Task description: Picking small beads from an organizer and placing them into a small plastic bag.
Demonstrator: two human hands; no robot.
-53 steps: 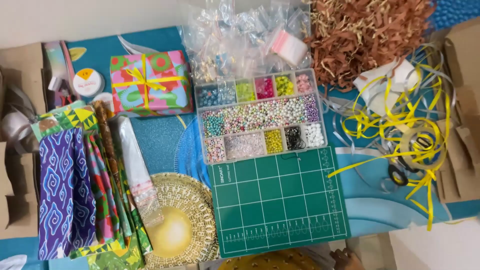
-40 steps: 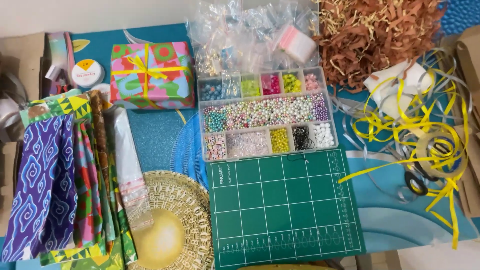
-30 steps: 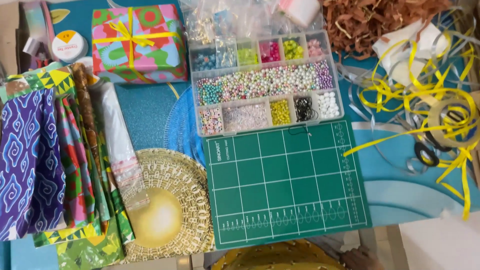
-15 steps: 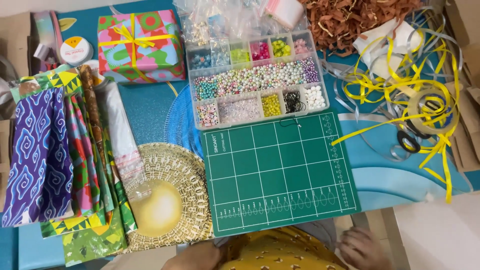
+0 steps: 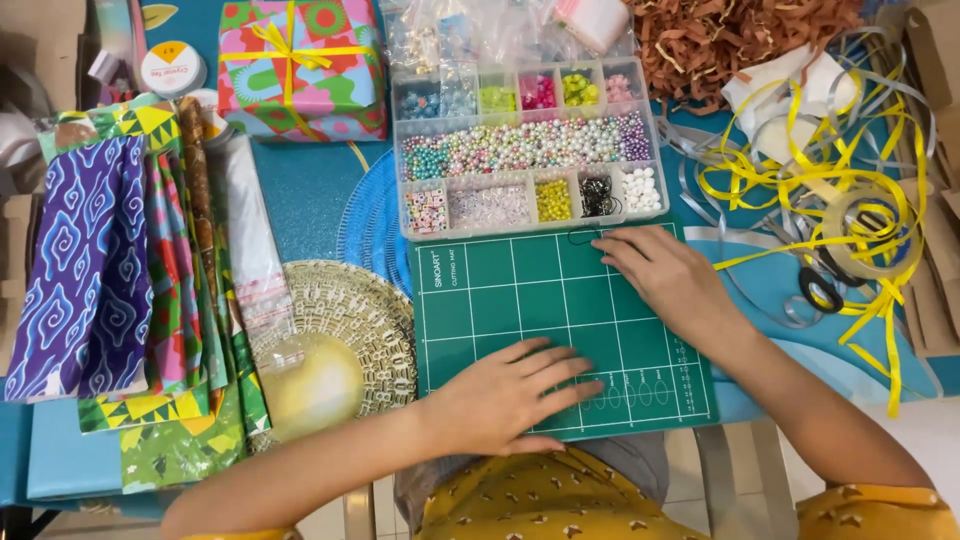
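Currently both hands lie flat on the green cutting mat [image 5: 520,300], palms down, fingers spread, holding nothing. Left hand [image 5: 505,395] rests on the mat's near edge, fingers pointing right. Right hand [image 5: 665,275] rests at the mat's far right corner, fingertips just beside a thin dark loop of cord [image 5: 582,238] lying at the mat's far edge.

Bead organiser box [image 5: 525,150], clear plastic with many compartments, sits touching the far edge of the mat; long middle row holds mixed pastel pearls, smaller cells hold yellow, pink, green, white and black items.

Wrapped gift box [image 5: 300,65], pink-green-blue pattern with yellow ribbon bow, far left of the organiser. Small round white jar [image 5: 172,68] with a yellow-orange label on the lid, left of the gift. Folded patterned papers [image 5: 90,270] at left, purple one on top. Gold round placemat [image 5: 340,340] left of the mat. Yellow ribbon tangle [image 5: 860,190] at right; brown shredded paper [image 5: 730,40] far right
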